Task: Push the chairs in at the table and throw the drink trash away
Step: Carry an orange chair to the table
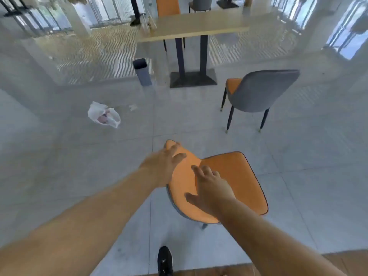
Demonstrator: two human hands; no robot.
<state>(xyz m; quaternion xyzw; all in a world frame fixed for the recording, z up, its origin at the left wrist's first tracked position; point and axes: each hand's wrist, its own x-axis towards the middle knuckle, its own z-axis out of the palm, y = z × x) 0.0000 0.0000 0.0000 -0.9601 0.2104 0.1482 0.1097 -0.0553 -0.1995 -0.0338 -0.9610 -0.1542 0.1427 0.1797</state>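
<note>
Two hands (165, 162) (211, 188) flat on orange chair (235, 176) backrest, fingers spread

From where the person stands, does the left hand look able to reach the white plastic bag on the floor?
Probably not yet. The left hand rests on the orange chair back, while the white plastic bag lies well ahead and to the left on the grey tiled floor. Nothing blocks the way; stepping closer and bending should suffice.
</note>
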